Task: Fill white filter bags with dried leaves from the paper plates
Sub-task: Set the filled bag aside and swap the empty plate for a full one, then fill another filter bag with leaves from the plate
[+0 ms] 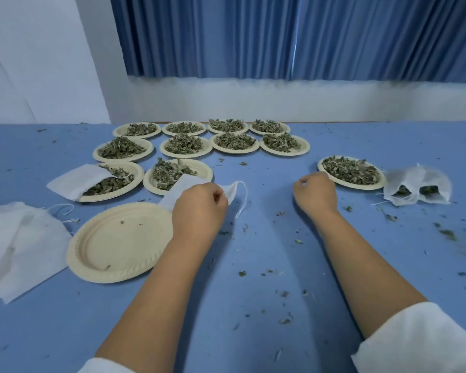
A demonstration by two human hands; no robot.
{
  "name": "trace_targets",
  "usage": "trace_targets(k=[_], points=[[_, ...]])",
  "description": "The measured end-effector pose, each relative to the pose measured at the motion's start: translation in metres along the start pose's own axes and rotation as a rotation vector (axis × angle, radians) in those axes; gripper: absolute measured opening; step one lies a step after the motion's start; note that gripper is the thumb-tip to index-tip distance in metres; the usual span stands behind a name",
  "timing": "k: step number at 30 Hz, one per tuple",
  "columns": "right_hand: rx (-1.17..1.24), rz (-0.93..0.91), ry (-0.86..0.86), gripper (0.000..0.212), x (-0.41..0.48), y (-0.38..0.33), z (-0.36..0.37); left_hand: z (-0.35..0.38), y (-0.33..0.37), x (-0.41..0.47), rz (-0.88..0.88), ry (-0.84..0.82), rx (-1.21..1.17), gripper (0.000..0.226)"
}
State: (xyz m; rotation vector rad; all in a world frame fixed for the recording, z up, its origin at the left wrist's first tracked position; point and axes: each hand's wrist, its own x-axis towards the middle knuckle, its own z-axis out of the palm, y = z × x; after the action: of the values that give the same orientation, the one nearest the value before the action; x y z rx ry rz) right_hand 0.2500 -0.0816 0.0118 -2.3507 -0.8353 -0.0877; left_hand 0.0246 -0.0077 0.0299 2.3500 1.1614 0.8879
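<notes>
The left hand (199,204) is pinching the bag (172,195), long axis 8-to-2 o'clock, while the nearer right hand (315,195), fingers curled with contents unclear, is hovering with the plate (361,186) at its 2 o'clock.

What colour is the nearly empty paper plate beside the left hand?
The plate is pale cream with a ribbed rim; head view.

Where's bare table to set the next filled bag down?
Free: the blue table between the plate cluster and the lone leaf plate, and the strip between both forearms, crumbs only. Crowded: left, with the empty plate, bag stack and the filter bag in the left hand.
</notes>
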Motion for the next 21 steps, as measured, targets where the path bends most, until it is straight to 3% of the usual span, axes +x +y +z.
trace_targets(k=[7,10,15,21], points=[[-0.141,0.131,-0.054,0.037,0.013,0.02,-0.005,0.014,0.0,-0.001,0.042,-0.013,0.012,0.038],[-0.187,0.172,-0.107,0.028,0.02,0.024,-0.008,0.014,-0.003,0.0,0.007,-0.03,-0.024,0.034],[-0.238,0.214,-0.095,0.032,0.027,0.024,-0.004,0.007,-0.008,0.002,-0.061,-0.012,-0.074,0.031],[-0.193,0.076,-0.093,0.028,0.02,0.017,0.005,0.003,-0.008,0.003,-0.054,0.034,-0.096,0.02]])
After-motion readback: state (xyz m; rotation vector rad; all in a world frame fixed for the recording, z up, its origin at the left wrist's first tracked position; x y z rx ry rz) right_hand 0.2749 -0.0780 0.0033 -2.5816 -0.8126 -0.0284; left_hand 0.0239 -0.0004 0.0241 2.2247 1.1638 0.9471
